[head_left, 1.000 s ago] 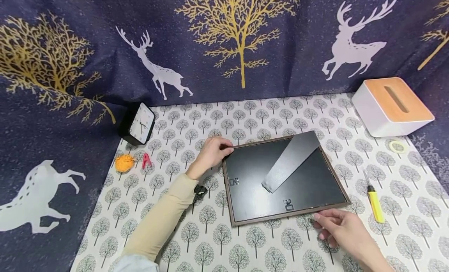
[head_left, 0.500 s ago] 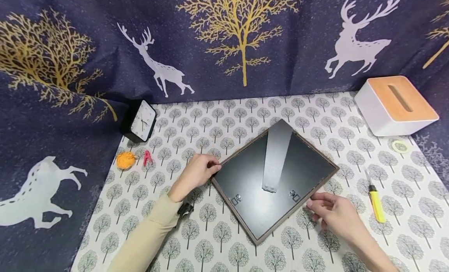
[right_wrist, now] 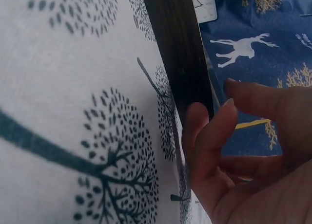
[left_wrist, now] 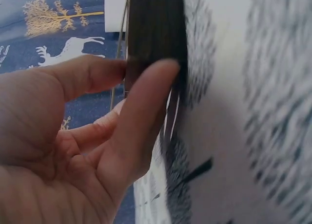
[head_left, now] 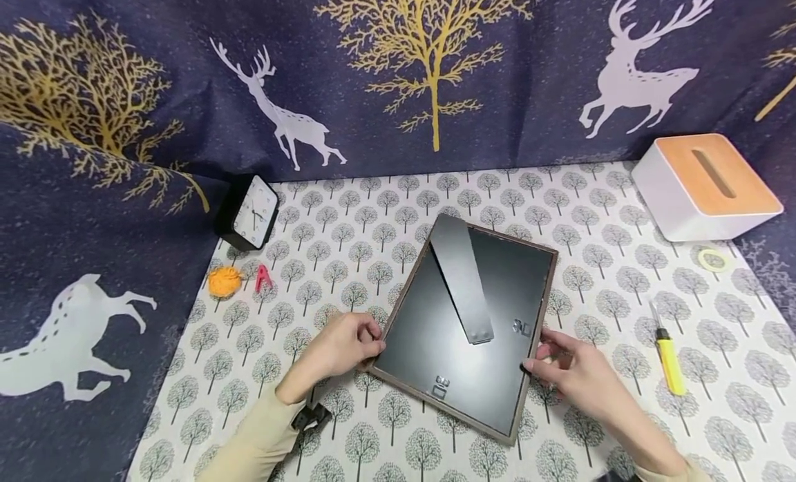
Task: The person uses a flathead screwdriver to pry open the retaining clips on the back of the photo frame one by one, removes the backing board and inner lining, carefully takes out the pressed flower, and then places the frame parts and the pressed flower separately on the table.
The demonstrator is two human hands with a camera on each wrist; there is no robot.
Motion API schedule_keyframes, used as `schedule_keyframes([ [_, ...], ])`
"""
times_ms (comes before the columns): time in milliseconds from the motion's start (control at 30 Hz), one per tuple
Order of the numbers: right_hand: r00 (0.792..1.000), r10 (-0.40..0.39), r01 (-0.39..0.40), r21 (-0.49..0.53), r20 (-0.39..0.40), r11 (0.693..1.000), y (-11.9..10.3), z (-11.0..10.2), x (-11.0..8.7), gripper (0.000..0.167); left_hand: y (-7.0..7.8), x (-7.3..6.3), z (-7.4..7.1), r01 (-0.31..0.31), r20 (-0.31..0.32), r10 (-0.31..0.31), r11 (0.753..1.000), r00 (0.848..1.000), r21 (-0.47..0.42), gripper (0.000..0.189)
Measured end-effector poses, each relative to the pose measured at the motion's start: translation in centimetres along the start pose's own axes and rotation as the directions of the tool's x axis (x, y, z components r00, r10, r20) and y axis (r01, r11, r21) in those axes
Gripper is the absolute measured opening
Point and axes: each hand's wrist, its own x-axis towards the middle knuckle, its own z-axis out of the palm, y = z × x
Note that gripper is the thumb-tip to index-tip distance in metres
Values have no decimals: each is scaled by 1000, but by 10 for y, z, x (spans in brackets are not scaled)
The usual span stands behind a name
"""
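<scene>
A picture frame with a brown rim lies face down, showing its black backing, two small metal hangers and a flat easel stand. My left hand pinches its lower-left corner between thumb and fingers. In the left wrist view, the frame's dark side passes between the thumb and a finger. At the right rim, my right hand grips with the thumb over the edge and the fingers along the side. The right wrist view shows those fingers against the dark side of the frame.
A black clock stands at the back left, near an orange yarn bundle and a red clip. To the right are a yellow-handled screwdriver, a pale tape ring and a white tissue box with a wooden lid.
The frame has turned anticlockwise on the table, its stand's wide end swinging from the upper right to the upper left. My left hand has come down toward me; my right hand has shifted slightly left.
</scene>
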Motion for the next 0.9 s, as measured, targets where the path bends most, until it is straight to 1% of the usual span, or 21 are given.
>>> schedule_keyframes([
  [100,1000,-17,17,-10,3,1000,-1,2,3,88,0,-6,5,41,67,-33,991,997,-130,26],
  [167,999,-43,43,-33,-1,999,-1,2,5,86,-1,-9,8,62,97,-45,981,994,-182,34],
  [267,998,-55,54,-53,-13,997,-2,2,8,81,-2,-12,12,77,130,-50,976,990,-206,36],
  [333,998,-56,56,-46,-10,997,-3,1,11,79,-3,-13,15,82,151,-50,973,987,-216,36],
  [433,999,-43,43,-13,19,999,-4,0,14,77,-4,-14,17,102,190,-60,969,980,-224,39],
  [533,998,-47,47,9,49,999,-6,-2,18,75,-5,-14,18,124,227,-67,961,972,-246,40],
  [633,994,-96,98,-27,53,995,-8,-5,24,74,-6,-14,20,133,253,-59,950,966,-283,40],
  [767,988,-148,151,-77,49,986,-10,-9,33,73,-6,-14,22,131,250,-55,945,967,-299,38],
  [900,989,-131,136,-77,66,988,-13,-11,38,73,-6,-14,23,150,239,-73,936,968,-318,35],
])
